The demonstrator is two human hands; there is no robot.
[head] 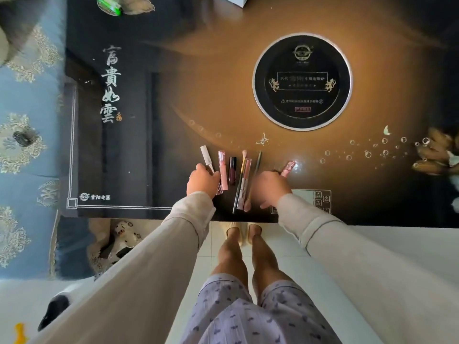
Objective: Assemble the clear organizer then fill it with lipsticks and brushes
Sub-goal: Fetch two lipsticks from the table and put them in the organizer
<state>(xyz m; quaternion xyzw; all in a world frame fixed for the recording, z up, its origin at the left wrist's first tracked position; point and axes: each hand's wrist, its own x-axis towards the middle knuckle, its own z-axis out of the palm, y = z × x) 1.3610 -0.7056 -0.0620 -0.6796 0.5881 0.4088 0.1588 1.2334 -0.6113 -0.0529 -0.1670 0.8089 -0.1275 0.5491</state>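
Patterned lilac shorts (248, 316) and two pale sleeves fill the near view, both arms reaching to a row of cosmetics at the near edge of a glossy dark table (188, 100). Curled knuckles-up, the left hand (202, 181) closes its fingers over the near end of a white tube (207, 157), whose far end sticks out past the knuckles. Blurred, the right hand (269, 188) pinches a pink lipstick (288, 168) at its fingertips, the stick angled up and to the right, thumb spread toward the table edge. Between the hands the rest lie side by side, pointing away from the person: a pink gloss tube (222, 170) just beside the left hand, then a short dark lipstick (232, 170), then a slim brush (242, 175) with a pale pink tip touching a clear rose tube (244, 184), and a thin dark pencil-like stick (257, 162) running under the right hand. Beyond them a round black hob plate (301, 81) with a silver rim sits in the tabletop, well apart from the row. A printed control panel (320, 198) lies by the right wrist. White calligraphy (111, 83) runs down the table's left part. Blue patterned fabric (29, 120) lies to the left, and pale slippers (244, 232) stand on the white tiled floor (372, 244) below.
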